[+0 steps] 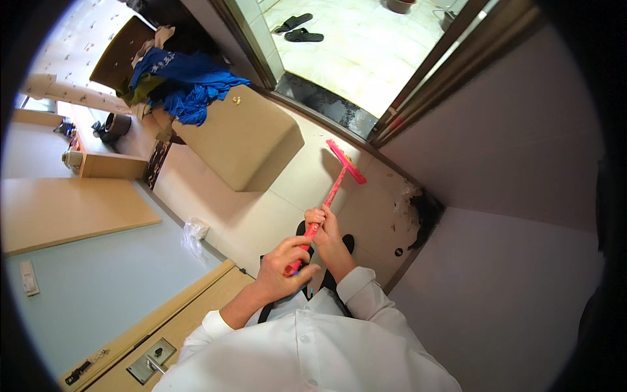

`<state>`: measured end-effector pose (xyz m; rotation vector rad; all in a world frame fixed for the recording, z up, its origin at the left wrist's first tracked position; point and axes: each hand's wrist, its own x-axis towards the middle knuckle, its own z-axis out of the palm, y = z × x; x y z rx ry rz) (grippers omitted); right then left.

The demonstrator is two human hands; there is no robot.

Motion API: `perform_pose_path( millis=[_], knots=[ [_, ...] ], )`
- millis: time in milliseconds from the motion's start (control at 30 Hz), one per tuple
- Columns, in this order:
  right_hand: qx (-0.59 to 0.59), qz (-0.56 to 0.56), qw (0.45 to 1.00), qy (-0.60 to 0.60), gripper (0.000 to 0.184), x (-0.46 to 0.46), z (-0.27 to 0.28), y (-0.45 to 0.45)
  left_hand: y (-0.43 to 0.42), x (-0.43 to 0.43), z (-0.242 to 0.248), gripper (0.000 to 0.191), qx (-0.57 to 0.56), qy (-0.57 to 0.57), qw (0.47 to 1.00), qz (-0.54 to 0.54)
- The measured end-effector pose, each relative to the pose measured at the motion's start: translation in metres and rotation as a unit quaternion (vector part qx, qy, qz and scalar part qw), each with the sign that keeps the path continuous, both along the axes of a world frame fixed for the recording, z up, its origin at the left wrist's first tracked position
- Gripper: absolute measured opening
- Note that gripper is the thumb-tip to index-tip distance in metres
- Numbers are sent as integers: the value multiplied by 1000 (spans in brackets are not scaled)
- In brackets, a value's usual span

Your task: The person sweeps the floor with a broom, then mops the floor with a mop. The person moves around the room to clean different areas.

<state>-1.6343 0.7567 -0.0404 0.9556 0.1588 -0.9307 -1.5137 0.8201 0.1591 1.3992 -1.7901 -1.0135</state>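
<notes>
A broom with a red handle point(335, 188) slants away from me over the tiled floor. Its pink head point(346, 161) faces the doorway, and whether it touches the tiles I cannot tell. Partway along the handle, my right hand point(325, 228) grips it with wrapped fingers. My left hand point(286, 267) is loosely around the near end, thumb apart from the curled fingers. Right of the broom, a heap of black material point(425, 215) lies in the wall corner, with wispy debris point(406, 196) beside it. A small round black object point(398, 252) is on the floor nearby.
A beige upholstered seat point(240, 142) stands ahead, blue clothing point(196, 81) piled at its far end. Beyond a dark threshold point(328, 103) are black slippers point(303, 35). A clear plastic bag point(195, 235) rests by the left wall. A wooden door point(196, 313) is close on my left.
</notes>
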Motion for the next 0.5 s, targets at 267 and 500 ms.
perform_pose_path(
  millis=[267,500],
  knots=[
    [14,49,994,99,38,55,-64,-51,-11,23,-84,4,53,81,992,85],
    [-67,192,903,379,31,93,-107,-75,-25,34,-135,17,40,135,963,230]
  ],
)
